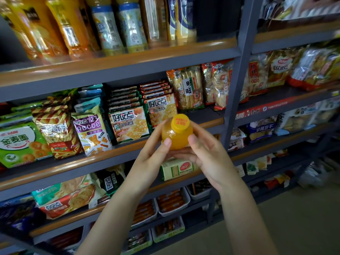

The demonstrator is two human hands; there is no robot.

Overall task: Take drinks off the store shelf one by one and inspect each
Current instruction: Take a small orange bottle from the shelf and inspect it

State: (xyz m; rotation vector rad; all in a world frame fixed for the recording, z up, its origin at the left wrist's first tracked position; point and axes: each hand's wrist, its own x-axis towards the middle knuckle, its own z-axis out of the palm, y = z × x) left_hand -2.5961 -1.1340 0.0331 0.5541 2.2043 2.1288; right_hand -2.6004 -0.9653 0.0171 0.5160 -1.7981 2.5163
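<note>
An orange juice bottle with a yellow cap is held in front of the shelves, its cap tilted toward the camera. My left hand grips it from the left, thumb on its shoulder. My right hand wraps it from the right and underneath. The bottle's lower body is hidden by my fingers. More drink bottles, orange and pale yellow, stand in a row on the top shelf above.
Snack bags fill the middle shelf right behind the bottle. Lower shelves hold biscuit packs and white trays of sausages. A grey upright post divides this rack from one on the right. Bare floor lies at lower right.
</note>
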